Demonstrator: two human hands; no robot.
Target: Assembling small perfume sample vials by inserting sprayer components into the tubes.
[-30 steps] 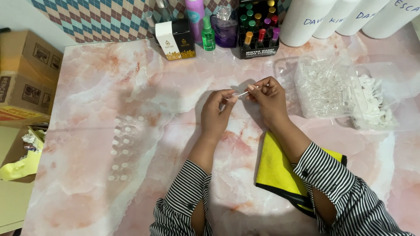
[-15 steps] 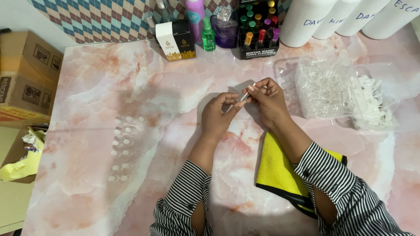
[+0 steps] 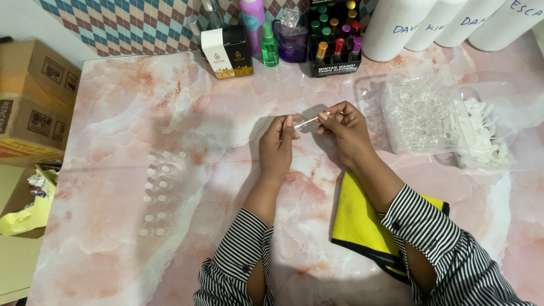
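2 hands hold 1 small clear vial above a marble table.
The left hand [image 3: 276, 146] and right hand [image 3: 344, 127] pinch the vial [image 3: 306, 121] at its ends, near a clear tray [image 3: 396, 93]; a yellow cloth [image 3: 360, 218] lies beneath the right forearm.

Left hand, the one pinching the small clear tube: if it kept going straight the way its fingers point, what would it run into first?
The left hand points up and slightly right, so it would first meet the small clear glass tube and the right hand holding its other end. Beyond them, probably the black rack of coloured-cap bottles, though depth is unclear.
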